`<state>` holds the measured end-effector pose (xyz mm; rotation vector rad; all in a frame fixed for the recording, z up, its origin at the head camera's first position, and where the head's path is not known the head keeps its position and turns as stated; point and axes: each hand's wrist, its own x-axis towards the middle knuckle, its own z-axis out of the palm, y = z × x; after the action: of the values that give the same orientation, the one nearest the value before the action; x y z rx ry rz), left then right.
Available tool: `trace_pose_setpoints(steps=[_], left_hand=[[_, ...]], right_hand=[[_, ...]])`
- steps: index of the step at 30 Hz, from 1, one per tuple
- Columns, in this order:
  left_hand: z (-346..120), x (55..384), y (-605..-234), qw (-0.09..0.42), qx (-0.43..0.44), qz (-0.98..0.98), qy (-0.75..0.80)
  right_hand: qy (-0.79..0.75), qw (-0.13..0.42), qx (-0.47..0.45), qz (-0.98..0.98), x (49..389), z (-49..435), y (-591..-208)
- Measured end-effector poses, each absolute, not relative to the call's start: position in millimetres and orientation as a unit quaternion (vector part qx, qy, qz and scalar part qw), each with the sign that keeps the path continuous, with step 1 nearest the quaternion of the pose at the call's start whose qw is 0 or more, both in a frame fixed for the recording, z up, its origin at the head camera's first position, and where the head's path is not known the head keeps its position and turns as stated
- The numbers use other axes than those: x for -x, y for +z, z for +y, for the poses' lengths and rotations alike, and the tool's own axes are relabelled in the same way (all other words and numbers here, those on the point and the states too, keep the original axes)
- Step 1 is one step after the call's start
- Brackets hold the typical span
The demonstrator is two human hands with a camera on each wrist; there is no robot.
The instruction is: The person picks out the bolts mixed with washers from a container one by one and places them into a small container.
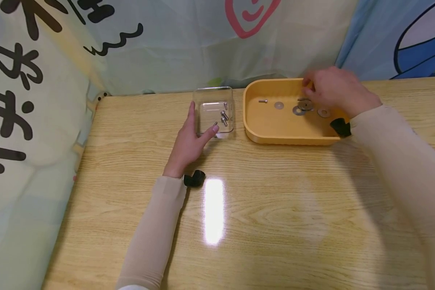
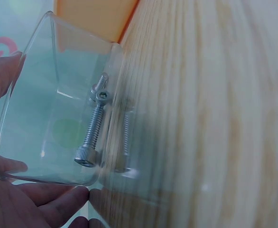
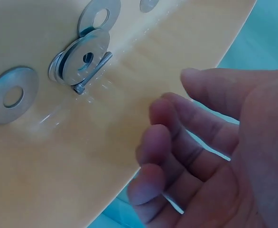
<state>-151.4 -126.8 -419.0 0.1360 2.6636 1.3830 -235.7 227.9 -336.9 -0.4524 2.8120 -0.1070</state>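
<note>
My left hand (image 1: 186,145) holds a clear plastic box (image 1: 205,110) from its left side, the thumb by the near edge and a finger along the left wall. Several socket head screws (image 2: 92,130) lie inside the box. Over the far right part of a yellow tray (image 1: 275,131), my right hand (image 1: 335,89) hovers with fingers loosely bent; the right wrist view shows a gap between thumb and fingertips and nothing held. Near that hand, a screw (image 3: 92,73) leans against a stack of metal washers (image 3: 77,59). Another screw (image 1: 262,101) lies at the tray's left.
Other flat washers lie apart in the tray, one washer (image 1: 279,105) left of the stack and another washer (image 1: 324,112) right of it. Box and tray stand side by side at the back of the wooden table (image 1: 268,209), before a printed cloth (image 1: 188,48).
</note>
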Motion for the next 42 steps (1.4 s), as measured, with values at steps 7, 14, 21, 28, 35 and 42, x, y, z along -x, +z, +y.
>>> trace_pose_setpoints(steps=[7,14,21,28,35,42], left_hand=[[-127.5,151.8,-419.2,0.067,-0.045,0.885,0.458],[-127.3,151.8,-418.2,0.069,-0.044,0.887,0.455],[-127.2,152.0,-418.7,0.069,-0.047,0.886,0.456],[-127.7,151.9,-418.7,0.067,-0.045,0.887,0.455],[-128.0,152.1,-418.3,0.066,-0.049,0.888,0.453],[-128.2,152.3,-419.1,0.067,-0.047,0.887,0.455]], right_hand=[[-0.024,0.19,0.157,0.969,236.9,228.4,-338.9],[-0.016,0.254,0.148,0.956,236.2,230.8,-341.2],[-0.023,0.258,0.156,0.953,236.0,233.4,-346.4],[-0.028,0.263,0.149,0.953,236.4,234.2,-350.1],[-0.025,0.271,0.155,0.95,238.4,235.7,-352.9],[-0.032,0.27,0.151,0.95,238.7,234.5,-356.6]])
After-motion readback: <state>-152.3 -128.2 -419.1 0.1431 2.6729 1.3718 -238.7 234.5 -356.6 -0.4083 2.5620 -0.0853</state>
